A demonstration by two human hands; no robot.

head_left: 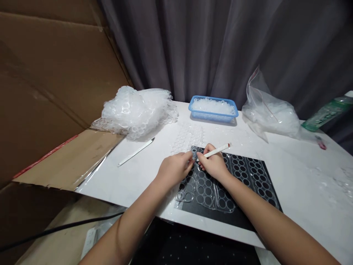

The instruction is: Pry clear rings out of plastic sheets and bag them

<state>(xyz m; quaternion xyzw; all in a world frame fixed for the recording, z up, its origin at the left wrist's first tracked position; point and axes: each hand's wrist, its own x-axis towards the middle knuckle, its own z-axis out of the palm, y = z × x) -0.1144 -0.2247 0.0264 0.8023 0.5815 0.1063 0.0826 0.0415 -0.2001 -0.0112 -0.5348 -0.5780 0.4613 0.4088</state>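
My right hand (213,163) is closed around a slim white pen-like tool (217,150), its reddish-brown end pointing up and right. The tool's lower end is by my left fingertips. My left hand (175,167) pinches the top of a clear plastic ring strip (204,187); the exact grip is partly hidden by the fingers. Several such strips lie side by side on a black board (220,217), their round openings showing dark. Both wrists rest over or near the board.
A similar white tool (136,151) lies to the left. More clear strips (187,138) lie behind my hands. Farther back are a heap of clear plastic (140,110), a blue basket (213,117) of clear pieces, a zip bag (273,114) and a green bottle (328,112). Cardboard (55,73) stands left.
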